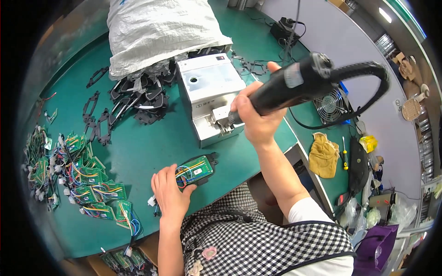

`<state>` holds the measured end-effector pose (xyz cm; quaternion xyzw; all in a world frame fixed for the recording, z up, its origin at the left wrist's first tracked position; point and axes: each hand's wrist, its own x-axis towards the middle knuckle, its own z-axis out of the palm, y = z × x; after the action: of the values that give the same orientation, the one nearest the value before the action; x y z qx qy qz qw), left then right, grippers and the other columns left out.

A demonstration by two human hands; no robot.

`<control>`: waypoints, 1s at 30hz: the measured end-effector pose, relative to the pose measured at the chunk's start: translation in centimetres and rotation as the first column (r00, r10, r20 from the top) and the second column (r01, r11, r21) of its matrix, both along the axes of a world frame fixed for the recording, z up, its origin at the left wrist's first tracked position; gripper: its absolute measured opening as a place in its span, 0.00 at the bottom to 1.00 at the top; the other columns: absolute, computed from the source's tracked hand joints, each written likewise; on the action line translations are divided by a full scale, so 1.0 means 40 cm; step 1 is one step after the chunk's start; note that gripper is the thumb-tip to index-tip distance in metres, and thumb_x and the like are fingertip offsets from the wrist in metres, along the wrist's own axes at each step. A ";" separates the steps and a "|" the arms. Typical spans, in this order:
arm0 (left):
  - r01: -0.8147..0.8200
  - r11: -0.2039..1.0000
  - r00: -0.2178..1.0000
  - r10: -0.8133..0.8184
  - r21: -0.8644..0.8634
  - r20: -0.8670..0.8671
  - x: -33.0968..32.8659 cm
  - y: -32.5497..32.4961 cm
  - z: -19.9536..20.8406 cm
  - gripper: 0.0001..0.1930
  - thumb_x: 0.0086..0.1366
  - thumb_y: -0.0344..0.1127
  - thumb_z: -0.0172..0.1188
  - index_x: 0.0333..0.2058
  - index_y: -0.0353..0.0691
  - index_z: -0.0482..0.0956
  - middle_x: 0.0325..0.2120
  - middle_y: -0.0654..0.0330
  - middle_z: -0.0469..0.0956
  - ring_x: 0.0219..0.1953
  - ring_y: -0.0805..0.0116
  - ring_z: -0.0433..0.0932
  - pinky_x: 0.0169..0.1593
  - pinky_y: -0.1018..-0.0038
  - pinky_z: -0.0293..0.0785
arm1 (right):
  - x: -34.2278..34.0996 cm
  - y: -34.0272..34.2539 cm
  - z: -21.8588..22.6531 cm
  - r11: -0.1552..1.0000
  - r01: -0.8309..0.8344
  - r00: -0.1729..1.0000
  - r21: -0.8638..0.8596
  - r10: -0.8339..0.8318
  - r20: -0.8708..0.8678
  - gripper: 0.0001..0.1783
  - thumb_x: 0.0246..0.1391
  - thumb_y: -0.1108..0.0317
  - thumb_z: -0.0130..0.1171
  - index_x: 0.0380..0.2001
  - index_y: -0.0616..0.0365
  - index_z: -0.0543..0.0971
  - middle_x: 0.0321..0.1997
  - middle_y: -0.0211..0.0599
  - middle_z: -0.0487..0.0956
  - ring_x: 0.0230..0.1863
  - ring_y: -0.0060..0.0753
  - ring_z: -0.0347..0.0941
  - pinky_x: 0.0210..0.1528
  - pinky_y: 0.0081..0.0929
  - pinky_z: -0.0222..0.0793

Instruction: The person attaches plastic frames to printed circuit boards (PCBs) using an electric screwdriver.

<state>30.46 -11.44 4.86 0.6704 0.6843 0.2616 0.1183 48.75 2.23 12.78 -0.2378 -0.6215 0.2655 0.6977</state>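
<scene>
Circuit board (199,169) right of left hand (173,189), end between thumb and fingers; right hand (260,120) around black tool (285,89)

Hands (260,125) apart, right seemingly curled

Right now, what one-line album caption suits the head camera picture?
Left hand on a green circuit board, right hand gripping a black corded tool near a silver machine on a green table.

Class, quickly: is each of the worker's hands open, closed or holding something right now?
Left hand: holding the wired green circuit board near its left end.
Right hand: closed around the black handheld power tool.
</scene>
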 end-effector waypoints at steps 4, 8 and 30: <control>0.006 1.000 0.991 -0.005 -0.009 0.133 -0.002 -0.007 -0.021 0.28 0.33 0.27 0.70 0.39 0.37 0.71 0.38 0.55 0.70 0.43 0.56 0.68 0.48 0.63 0.63 | -0.023 0.000 -0.001 0.977 -0.093 0.995 -0.192 0.097 0.013 0.38 0.40 0.80 0.52 0.56 0.66 0.49 0.17 0.34 0.71 0.17 0.25 0.69 0.24 0.20 0.68; -0.034 0.995 0.984 0.016 0.098 0.177 -0.009 -0.010 -0.043 0.21 0.31 0.25 0.69 0.30 0.37 0.75 0.35 0.57 0.72 0.38 0.57 0.70 0.41 0.66 0.68 | -0.031 -0.061 -0.010 0.957 -0.193 0.978 -0.215 0.171 -0.119 0.38 0.42 0.77 0.53 0.56 0.65 0.48 0.18 0.35 0.71 0.18 0.26 0.69 0.24 0.22 0.68; -0.011 0.965 0.942 -0.077 0.261 0.325 -0.027 0.014 0.013 0.12 0.43 0.32 0.65 0.31 0.42 0.79 0.35 0.61 0.73 0.40 0.61 0.70 0.53 0.57 0.55 | -0.154 -0.150 -0.025 0.863 -0.462 0.865 -0.205 0.388 -0.318 0.39 0.48 0.69 0.49 0.60 0.53 0.42 0.21 0.34 0.67 0.18 0.28 0.68 0.23 0.30 0.69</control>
<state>29.38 -10.90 5.38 0.6376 0.6030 0.4562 0.1478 42.57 -3.78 11.77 -0.1500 -0.5167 0.5266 0.6582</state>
